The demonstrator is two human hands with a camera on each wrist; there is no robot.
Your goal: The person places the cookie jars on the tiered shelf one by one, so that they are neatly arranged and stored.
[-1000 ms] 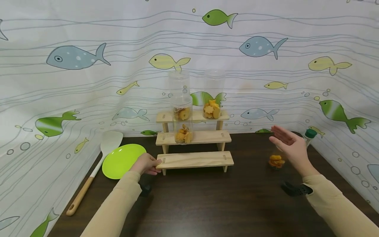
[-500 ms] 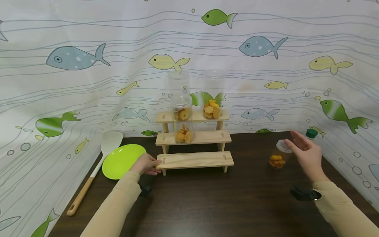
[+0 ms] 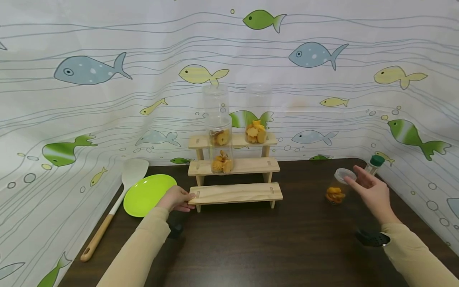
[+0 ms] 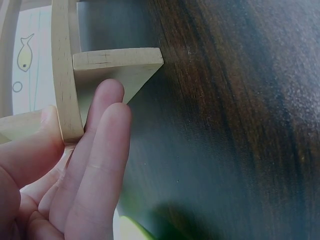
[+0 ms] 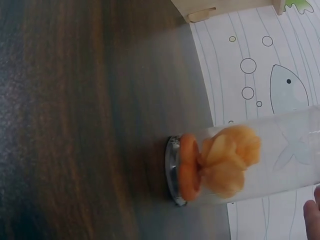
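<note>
My left hand (image 3: 175, 198) pinches the left end of the lowest step of a wooden tiered shelf (image 3: 234, 193), thumb on top and fingers underneath. In the left wrist view, two straight fingers (image 4: 102, 155) lie below the board beside its leg. At the right, my right hand (image 3: 373, 195) is beside a clear lidded jar (image 3: 335, 195) of orange snacks standing on the table, fingers spread near the lid. Only fingertips (image 5: 312, 220) show in the right wrist view, close to the jar's wall; whether they touch it cannot be told.
Several clear snack jars (image 3: 257, 133) stand on the upper steps. A green plate (image 3: 148, 195) and a white spatula with a wooden handle (image 3: 97, 237) lie at left. A green-capped bottle (image 3: 375, 161) stands behind my right hand. Fish-printed sheeting borders the dark table (image 3: 251, 251).
My right hand has moved to the right and slightly downward, coming round beside the jar's lid, which now shows. My left hand stays on the shelf.
</note>
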